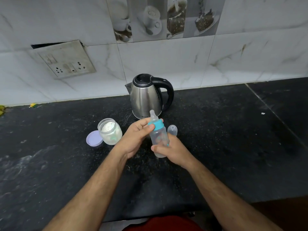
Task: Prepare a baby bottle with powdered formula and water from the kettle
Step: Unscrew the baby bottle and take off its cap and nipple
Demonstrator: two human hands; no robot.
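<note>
A lilac lid (94,138) lies beside the open glass jar (110,131) of white powder. Left hand (135,137) fingers curl around the teal collar (156,125). Right hand (173,151) grips the clear plastic bottle (159,139), raised above the black counter (233,139) before the steel kettle (146,96).

The right hand (173,150) hides the bottle's (159,139) far side; the kettle's (146,97) lettering is too small to read; both elbows are cut off at 6 o'clock.

Kettle (145,97) brushed steel; baby bottle (159,136) clear plastic; counter (66,164) speckled stone.
</note>
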